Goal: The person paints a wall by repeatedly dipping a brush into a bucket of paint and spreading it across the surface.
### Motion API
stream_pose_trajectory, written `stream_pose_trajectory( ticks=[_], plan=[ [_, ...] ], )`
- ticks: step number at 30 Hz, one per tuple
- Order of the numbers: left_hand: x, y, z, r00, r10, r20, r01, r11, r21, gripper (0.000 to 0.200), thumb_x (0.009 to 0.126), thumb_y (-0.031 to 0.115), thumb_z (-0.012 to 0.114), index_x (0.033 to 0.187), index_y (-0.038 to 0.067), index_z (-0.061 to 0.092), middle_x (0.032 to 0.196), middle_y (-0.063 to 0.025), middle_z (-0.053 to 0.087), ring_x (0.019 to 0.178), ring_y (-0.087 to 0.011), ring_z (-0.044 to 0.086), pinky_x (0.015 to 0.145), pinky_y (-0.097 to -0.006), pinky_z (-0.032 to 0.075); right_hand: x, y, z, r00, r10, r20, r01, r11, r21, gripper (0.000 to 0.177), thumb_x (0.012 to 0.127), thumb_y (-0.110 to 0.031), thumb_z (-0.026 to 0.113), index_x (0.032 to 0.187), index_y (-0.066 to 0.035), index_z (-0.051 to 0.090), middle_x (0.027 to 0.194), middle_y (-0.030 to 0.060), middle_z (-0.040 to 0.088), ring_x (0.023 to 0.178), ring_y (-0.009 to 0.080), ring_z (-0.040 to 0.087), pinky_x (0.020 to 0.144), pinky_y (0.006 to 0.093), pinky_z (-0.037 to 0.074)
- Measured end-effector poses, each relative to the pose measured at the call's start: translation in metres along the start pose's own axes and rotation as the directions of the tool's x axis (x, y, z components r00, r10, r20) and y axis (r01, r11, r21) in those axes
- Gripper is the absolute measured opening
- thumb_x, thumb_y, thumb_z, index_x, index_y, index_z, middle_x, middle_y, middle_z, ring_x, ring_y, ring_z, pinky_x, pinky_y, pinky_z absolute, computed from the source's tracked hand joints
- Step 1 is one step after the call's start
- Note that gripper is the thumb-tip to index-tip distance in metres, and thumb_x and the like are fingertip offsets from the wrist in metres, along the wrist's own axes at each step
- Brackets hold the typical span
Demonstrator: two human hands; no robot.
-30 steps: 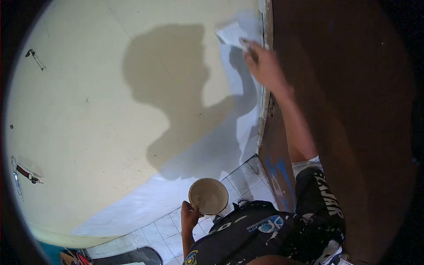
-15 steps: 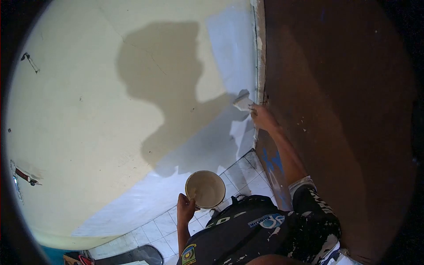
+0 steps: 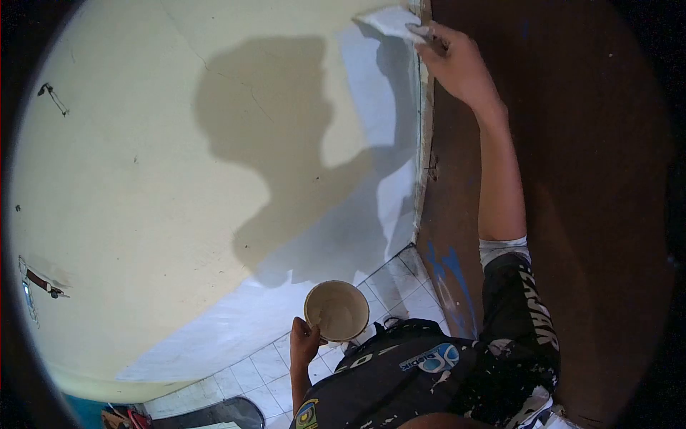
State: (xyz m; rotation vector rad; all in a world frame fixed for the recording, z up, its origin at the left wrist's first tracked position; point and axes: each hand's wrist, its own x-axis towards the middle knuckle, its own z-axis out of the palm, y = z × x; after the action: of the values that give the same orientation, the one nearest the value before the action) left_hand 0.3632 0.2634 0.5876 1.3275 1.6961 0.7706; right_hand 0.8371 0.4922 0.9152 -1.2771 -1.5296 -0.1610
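Observation:
My right hand [image 3: 457,66] is closed around the handle of a wide paintbrush [image 3: 391,23], its head coated in white. The brush lies against the cream wall [image 3: 143,157] at the top of a white painted strip [image 3: 371,79], close beside the door frame. Low in front of my body, my left hand [image 3: 304,340] grips the rim of a round bucket [image 3: 349,314]. Pale paint shows inside the bucket, which is tipped so that I look into it. My head and arm cast a large shadow over the wall.
A brown door [image 3: 572,143] with blue smears fills the right side, next to the worn door frame [image 3: 424,136]. White floor tiles [image 3: 268,365] run along the wall's foot. A dark oval-ended object [image 3: 243,411] lies at lower left; hooks [image 3: 51,96] hang on the wall.
My right hand has carried the paintbrush up along the door frame, and the white strip now reaches the brush there. My left hand and the bucket have barely shifted.

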Motion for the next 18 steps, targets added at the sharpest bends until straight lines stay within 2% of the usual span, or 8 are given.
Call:
stream_pose_trajectory(
  ticks=[5,7,10,12,14,16,17,18],
  plan=[
    [0.002,-0.026,0.002,0.999,-0.032,-0.025,0.029,0.99,-0.138,0.027,0.088,0.009,0.065,0.086,0.0,0.039,0.073,-0.0132,0.055,0.061,-0.0231,0.066,0.049,-0.0375,0.057,-0.042,0.034,0.059,0.966,0.234,0.109,-0.232,0.972,-0.027,0.041,0.092,-0.02,0.064,0.13,-0.004,0.061,0.098,0.0264,0.069,0.091,0.0401,0.07,0.08,0.0431,0.055],
    [-0.001,-0.02,0.001,0.999,-0.022,-0.045,0.02,0.998,-0.058,0.027,0.088,0.009,0.064,0.086,0.0,0.039,0.073,-0.0132,0.054,0.061,-0.0252,0.068,0.049,-0.0375,0.057,-0.092,0.084,0.1,0.994,0.095,0.048,-0.098,0.993,0.064,0.041,0.093,-0.018,0.063,0.13,-0.001,0.059,0.092,0.0271,0.068,0.084,0.043,0.069,0.075,0.0439,0.055],
    [-0.001,-0.01,0.001,0.997,-0.07,-0.014,0.068,0.99,-0.124,0.026,0.089,0.009,0.062,0.09,0.0,0.038,0.072,-0.0135,0.054,0.061,-0.0277,0.07,0.048,-0.0379,0.057,-0.158,0.095,0.116,0.989,0.127,0.082,-0.128,0.992,0.011,0.04,0.093,-0.017,0.063,0.129,0.001,0.058,0.089,0.0267,0.068,0.083,0.0416,0.07,0.075,0.0439,0.055],
    [0.003,-0.007,0.001,0.999,-0.037,-0.001,0.037,0.997,-0.064,0.028,0.09,0.012,0.063,0.09,0.0,0.038,0.071,-0.0139,0.054,0.061,-0.0291,0.07,0.049,-0.0387,0.057,-0.185,0.089,0.113,0.895,0.326,0.304,-0.345,0.938,0.01,0.038,0.094,-0.015,0.062,0.127,0.001,0.059,0.097,0.0267,0.069,0.091,0.0402,0.07,0.079,0.0439,0.054],
    [0.01,-0.008,0.0,0.999,-0.036,0.006,0.036,0.998,-0.058,0.03,0.09,0.014,0.064,0.089,0.0,0.038,0.07,-0.0149,0.054,0.062,-0.0304,0.07,0.051,-0.0397,0.056,-0.221,0.129,0.131,0.892,0.326,0.313,-0.348,0.937,0.016,0.036,0.094,-0.014,0.062,0.127,0.0,0.06,0.1,0.0254,0.069,0.094,0.0373,0.069,0.081,0.0429,0.053],
    [0.015,-0.023,0.0,0.999,0.046,-0.013,-0.044,0.988,0.147,0.033,0.089,0.019,0.067,0.088,0.0,0.04,0.069,-0.0181,0.054,0.064,-0.0338,0.068,0.055,-0.0419,0.053,-0.246,0.139,0.127,0.88,0.323,0.349,-0.354,0.935,0.026,0.034,0.094,-0.013,0.061,0.126,-0.001,0.06,0.104,0.0241,0.069,0.097,0.0343,0.069,0.082,0.0419,0.053],
    [0.008,0.004,-0.003,0.995,0.098,-0.035,-0.082,0.942,0.327,0.035,0.088,0.023,0.068,0.088,0.0,0.042,0.071,-0.0207,0.054,0.067,-0.0374,0.065,0.06,-0.0452,0.05,-0.247,0.123,0.111,0.816,0.349,0.462,-0.41,0.911,0.036,0.034,0.094,-0.012,0.061,0.126,-0.001,0.061,0.106,0.0226,0.069,0.098,0.031,0.069,0.084,0.0413,0.052],
    [0.004,0.016,-0.002,0.998,0.049,-0.03,-0.04,0.964,0.264,0.034,0.088,0.022,0.068,0.089,0.0,0.042,0.071,-0.0206,0.055,0.067,-0.0377,0.062,0.06,-0.047,0.048,-0.247,0.105,0.096,0.733,0.362,0.576,-0.467,0.884,0.039,0.033,0.095,-0.011,0.061,0.127,-0.002,0.061,0.109,0.021,0.068,0.099,0.0277,0.068,0.085,0.0407,0.052]
  ],
)
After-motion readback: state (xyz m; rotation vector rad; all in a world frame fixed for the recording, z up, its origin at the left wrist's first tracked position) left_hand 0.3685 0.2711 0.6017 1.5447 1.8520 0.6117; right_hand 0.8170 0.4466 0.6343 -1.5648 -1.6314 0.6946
